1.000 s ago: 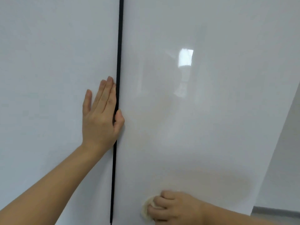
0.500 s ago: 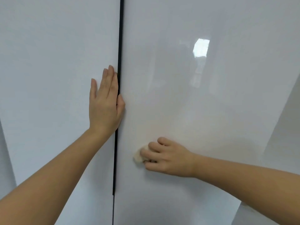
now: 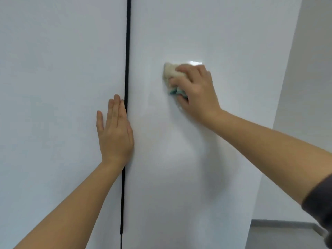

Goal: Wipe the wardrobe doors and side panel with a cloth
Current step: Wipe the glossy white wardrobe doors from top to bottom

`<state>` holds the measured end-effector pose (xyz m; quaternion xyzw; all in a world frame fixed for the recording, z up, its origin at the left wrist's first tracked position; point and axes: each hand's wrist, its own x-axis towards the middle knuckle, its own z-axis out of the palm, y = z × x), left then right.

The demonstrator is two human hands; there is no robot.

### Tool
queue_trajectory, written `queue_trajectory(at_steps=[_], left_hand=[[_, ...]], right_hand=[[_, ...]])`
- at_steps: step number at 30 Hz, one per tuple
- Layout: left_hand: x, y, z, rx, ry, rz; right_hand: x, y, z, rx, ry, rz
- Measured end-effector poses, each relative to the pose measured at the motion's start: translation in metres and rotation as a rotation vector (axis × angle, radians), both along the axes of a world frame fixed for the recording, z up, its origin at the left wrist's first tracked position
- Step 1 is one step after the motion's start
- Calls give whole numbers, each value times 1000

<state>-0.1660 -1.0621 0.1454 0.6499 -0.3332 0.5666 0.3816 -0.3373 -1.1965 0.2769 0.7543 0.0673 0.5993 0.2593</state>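
Wiping is the step in hand: the person's right hand (image 3: 195,90) presses a crumpled cloth (image 3: 171,73), cream with a little teal at its lower end, against the upper part of the right wardrobe door (image 3: 215,33). The fingers are curled over the cloth and grasp it. The left hand (image 3: 115,130) lies flat on the left wardrobe door (image 3: 53,69), with fingers straight and together, holding nothing. Its thumb reaches over the dark gap (image 3: 128,42) between the two doors. I think this hand steadies the doors while the other one rubs.

How much is already clean I cannot tell from the glossy white surface. The next move calls for an even stroke with steady pressure across the door, so that the cloth does not slip out of the fingers. The side panel does not show from this place; only a plain wall (image 3: 314,87) is at the right.
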Motion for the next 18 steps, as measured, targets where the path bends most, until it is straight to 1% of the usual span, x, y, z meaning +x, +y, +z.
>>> queue_trajectory(at_steps=[2, 4, 6, 7, 9, 10, 13, 16, 18], left_hand=[[1, -1, -1, -15, -6, 4], [1, -2, -2, -17, -8, 6], [1, -2, -2, -14, -13, 13], [2, -2, -2, -15, -12, 18], [1, -2, -3, -16, -7, 26], [0, -2, -3, -13, -5, 26], [2, 0, -2, -5, 2, 23], [0, 0, -3, 7, 5, 33], [0, 0, -2, 7, 6, 41]], right_hand=[[-14, -9, -79, -144, 254, 29], [-39, -23, -159, -304, 527, -28], [-56, -34, -205, -437, 711, -79], [-58, -39, -211, -494, 745, -74], [-57, -42, -190, -601, 735, -60], [-56, -43, -172, -626, 694, -46], [-57, -53, -97, -624, 461, -86], [-72, -68, -19, -526, 247, -221], [-83, -75, 14, -337, 122, -281]])
